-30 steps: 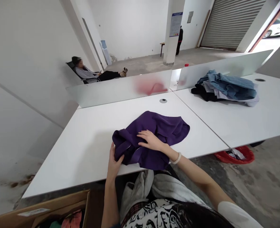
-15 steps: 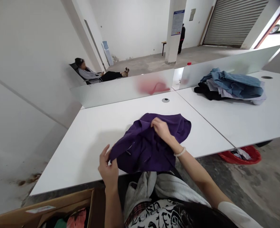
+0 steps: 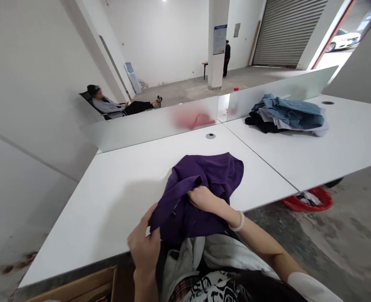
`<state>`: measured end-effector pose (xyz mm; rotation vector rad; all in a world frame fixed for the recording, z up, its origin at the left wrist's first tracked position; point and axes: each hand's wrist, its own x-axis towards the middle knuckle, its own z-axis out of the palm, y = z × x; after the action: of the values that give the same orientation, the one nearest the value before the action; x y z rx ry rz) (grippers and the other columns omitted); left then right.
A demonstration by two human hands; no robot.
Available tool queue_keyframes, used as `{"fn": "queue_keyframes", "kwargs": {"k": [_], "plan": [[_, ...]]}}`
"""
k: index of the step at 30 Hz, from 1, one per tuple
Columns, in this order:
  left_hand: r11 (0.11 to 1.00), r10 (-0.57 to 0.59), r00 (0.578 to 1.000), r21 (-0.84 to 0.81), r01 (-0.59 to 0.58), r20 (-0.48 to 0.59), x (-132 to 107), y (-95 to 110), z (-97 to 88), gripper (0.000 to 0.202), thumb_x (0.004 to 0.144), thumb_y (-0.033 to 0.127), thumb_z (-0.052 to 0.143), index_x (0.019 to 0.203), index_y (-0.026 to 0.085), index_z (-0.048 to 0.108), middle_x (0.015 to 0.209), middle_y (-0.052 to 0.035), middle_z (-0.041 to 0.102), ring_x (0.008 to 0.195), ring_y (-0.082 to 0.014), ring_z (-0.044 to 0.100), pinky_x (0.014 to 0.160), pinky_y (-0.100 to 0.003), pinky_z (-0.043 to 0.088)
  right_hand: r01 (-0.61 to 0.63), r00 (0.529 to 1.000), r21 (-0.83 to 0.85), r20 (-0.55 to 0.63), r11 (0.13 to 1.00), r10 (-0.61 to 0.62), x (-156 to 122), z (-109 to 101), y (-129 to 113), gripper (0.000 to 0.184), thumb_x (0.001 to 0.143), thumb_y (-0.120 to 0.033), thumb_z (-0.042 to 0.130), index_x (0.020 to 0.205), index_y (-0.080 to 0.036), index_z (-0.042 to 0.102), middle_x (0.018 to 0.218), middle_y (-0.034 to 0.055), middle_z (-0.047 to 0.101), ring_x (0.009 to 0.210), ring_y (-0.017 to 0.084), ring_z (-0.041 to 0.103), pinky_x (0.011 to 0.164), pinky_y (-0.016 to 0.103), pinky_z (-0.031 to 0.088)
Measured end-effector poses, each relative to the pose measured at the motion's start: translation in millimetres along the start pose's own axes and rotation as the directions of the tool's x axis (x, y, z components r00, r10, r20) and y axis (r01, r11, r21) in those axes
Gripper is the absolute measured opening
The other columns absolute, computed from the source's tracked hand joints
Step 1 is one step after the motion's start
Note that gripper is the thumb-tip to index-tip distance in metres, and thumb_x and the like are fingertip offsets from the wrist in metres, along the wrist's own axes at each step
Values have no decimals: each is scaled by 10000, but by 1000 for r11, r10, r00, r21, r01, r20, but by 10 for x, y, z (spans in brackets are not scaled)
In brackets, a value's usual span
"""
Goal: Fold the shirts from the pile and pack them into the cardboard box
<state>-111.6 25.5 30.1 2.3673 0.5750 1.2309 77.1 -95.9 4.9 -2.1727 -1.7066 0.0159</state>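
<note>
A crumpled purple cloth garment [image 3: 201, 197] lies at the near edge of the white table [image 3: 110, 218], partly lifted. My left hand [image 3: 144, 247] pinches its near left edge, just past the table edge. My right hand [image 3: 202, 199], with a white bead bracelet on the wrist, is pushed into the middle of the cloth under a fold, its fingertips hidden. Grey fabric [image 3: 185, 260] hangs against my front, just below the garment.
A pile of denim and dark clothes [image 3: 286, 115] sits on the adjoining table. A frosted divider [image 3: 150, 123] runs along the far edge. A red basket [image 3: 308, 200] stands on the floor, a cardboard box [image 3: 84, 289] at lower left. A person [image 3: 110, 105] reclines beyond the divider; another [image 3: 226, 58] stands farther away.
My right hand has moved toward me, taking a fold of the garment with it. My left hand has risen with the cloth edge. The garment now sits nearer the table edge.
</note>
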Motion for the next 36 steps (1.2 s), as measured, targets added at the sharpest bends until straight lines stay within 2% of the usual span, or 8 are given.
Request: {"fn": "queue_keyframes", "kwargs": {"k": [6, 11, 22, 25, 27, 30, 32, 36], "plan": [[826, -504, 860, -338, 452, -82, -17, -169, -361, 350, 753, 347, 646, 1076, 211, 643, 827, -6, 720, 707, -145, 657, 621, -197, 509, -214, 835, 92, -499, 972, 231, -70, -226, 150, 359, 892, -134, 401, 1230, -103, 518, 1254, 189, 545, 1181, 277, 504, 959, 453, 444], [666, -597, 774, -406, 626, 214, 28, -52, -300, 500, 687, 419, 708, 1114, 194, 578, 624, 23, 675, 479, -101, 555, 445, -159, 430, 135, 979, 478, -197, 868, -44, -130, -314, -176, 301, 935, -188, 405, 1170, -190, 592, 968, 53, 686, 796, 140, 654, 771, 279, 522], [660, -496, 782, -422, 622, 378, -92, 41, -245, 526, 775, 425, 637, 1219, 201, 467, 849, -55, 729, 707, -179, 685, 607, -243, 545, 276, 959, 521, -88, 808, -271, 60, 36, -351, 425, 844, -384, 604, 1213, -179, 559, 1137, 84, 606, 1034, 181, 570, 869, 280, 467], [859, -244, 903, -353, 370, 353, -261, 93, -161, 543, 848, 315, 571, 1346, 230, 372, 1209, -131, 625, 1029, -236, 643, 769, -325, 566, 219, 971, 435, -9, 873, -239, 78, 173, -363, 320, 866, -393, 570, 1052, -136, 614, 976, 94, 650, 901, 201, 609, 810, 302, 469], [972, 75, 971, -232, -20, 228, -389, 184, -85, 520, 841, 197, 569, 1337, 235, 419, 1434, -138, 414, 1278, -282, 448, 916, -386, 515, 118, 990, 383, 28, 916, -140, 97, 300, -384, 268, 922, -355, 480, 951, -124, 614, 873, 94, 662, 785, 195, 623, 727, 289, 465], [815, 580, 771, -180, -552, 263, -528, 277, 44, 459, 823, 52, 497, 1261, 191, 504, 1443, -111, 402, 1349, -258, 344, 1010, -377, 455, -60, 998, 363, 38, 930, 50, 106, 428, -388, 262, 961, -304, 392, 922, -135, 587, 801, 81, 666, 697, 185, 628, 659, 270, 442], [742, 653, 630, -191, -642, 419, -580, 245, 156, 418, 841, 41, 438, 1240, 143, 509, 1328, -122, 528, 1270, -212, 458, 970, -320, 487, -142, 990, 374, 30, 916, 141, 96, 446, -352, 250, 966, -296, 380, 952, -138, 573, 801, 82, 670, 704, 191, 639, 663, 268, 441], [772, 528, 652, 12, -635, 545, -659, -13, 441, 385, 872, 89, 412, 1248, 114, 487, 1236, -131, 592, 1183, -244, 533, 955, -408, 482, -190, 975, 424, -25, 886, 221, 65, 421, -202, 291, 967, -341, 384, 1082, -125, 540, 899, 116, 683, 826, 224, 662, 729, 290, 462]]}}
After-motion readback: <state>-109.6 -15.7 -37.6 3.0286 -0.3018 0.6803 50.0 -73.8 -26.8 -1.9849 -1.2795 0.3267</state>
